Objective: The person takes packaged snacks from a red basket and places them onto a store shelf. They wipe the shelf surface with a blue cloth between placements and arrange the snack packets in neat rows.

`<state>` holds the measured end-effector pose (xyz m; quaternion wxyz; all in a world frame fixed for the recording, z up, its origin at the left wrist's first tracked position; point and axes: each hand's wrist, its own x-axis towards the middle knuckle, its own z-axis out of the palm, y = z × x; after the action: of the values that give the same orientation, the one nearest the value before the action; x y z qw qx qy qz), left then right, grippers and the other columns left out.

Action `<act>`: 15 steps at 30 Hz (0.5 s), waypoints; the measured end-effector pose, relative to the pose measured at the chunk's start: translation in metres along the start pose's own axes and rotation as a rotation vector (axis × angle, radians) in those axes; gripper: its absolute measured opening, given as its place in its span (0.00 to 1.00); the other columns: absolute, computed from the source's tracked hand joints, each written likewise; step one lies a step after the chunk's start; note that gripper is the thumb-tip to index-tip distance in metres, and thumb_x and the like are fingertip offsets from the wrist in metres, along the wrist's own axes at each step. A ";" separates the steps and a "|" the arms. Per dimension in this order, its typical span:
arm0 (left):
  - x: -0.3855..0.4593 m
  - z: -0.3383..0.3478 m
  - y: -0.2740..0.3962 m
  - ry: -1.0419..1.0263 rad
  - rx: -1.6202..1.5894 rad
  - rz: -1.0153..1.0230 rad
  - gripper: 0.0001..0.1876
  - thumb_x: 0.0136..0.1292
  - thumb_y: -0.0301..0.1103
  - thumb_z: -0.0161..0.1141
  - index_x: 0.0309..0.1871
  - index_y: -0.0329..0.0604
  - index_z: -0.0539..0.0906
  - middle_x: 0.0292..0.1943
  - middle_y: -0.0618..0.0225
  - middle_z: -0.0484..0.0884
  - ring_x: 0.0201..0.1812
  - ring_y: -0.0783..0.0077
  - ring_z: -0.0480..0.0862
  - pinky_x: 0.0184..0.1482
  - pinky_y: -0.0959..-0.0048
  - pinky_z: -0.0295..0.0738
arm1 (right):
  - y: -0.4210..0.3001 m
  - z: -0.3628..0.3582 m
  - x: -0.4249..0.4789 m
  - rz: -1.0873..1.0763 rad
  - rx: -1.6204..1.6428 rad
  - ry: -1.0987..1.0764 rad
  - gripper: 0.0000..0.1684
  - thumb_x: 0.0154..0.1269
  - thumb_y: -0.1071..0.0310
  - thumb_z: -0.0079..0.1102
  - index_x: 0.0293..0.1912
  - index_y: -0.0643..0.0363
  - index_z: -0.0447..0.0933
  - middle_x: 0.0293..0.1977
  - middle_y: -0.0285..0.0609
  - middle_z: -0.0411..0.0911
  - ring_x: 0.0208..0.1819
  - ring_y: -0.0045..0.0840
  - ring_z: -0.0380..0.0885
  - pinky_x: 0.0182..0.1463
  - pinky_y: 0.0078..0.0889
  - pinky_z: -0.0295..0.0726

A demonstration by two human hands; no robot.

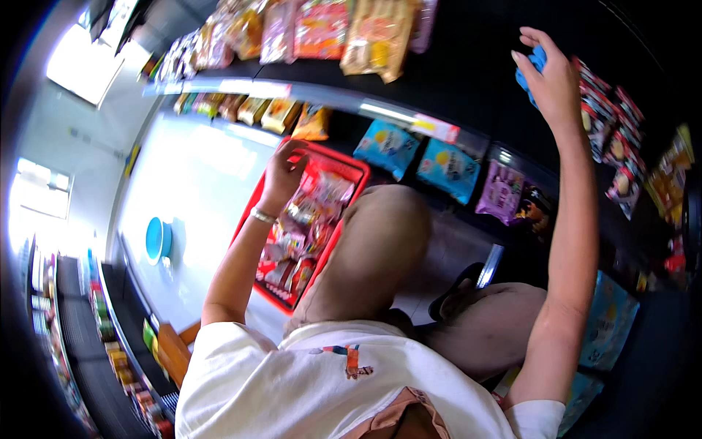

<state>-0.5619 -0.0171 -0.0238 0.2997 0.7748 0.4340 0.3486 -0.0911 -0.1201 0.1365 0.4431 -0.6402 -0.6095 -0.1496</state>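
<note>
My right hand [551, 82] is raised over the dark shelf at the upper right. Its fingers are closed around a crumpled blue cloth [531, 68], partly hidden by the hand. At the far end of a red plastic basket [359, 174] is my left hand [284, 174], a band on its wrist. Its fingers are bent and apart, and nothing shows between them. The basket stands on the floor beside my bent knee, full of shiny snack packets [307, 219] in red and pink wrappers.
Bagged snacks [321, 30] line the upper shelf. Below its price rail [406, 114] are blue snack bags [386, 145] and a purple bag [500, 189]. Red and black packets [617, 126] lie right of my right hand. A turquoise basin [158, 240] stands on the floor, left.
</note>
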 end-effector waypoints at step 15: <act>-0.218 -0.043 -0.178 0.126 -0.163 -0.753 0.18 0.63 0.27 0.62 0.55 0.29 0.78 0.50 0.56 0.85 0.51 0.66 0.86 0.54 0.71 0.79 | -0.244 0.199 -0.061 -0.221 0.481 -0.597 0.25 0.57 0.66 0.70 0.54 0.61 0.78 0.46 0.56 0.83 0.49 0.46 0.83 0.55 0.41 0.81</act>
<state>-0.7620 -0.1231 -0.1967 0.4400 0.5120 0.6764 0.2944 -0.3959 -0.0435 0.0738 0.3649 -0.4641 -0.7942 0.1436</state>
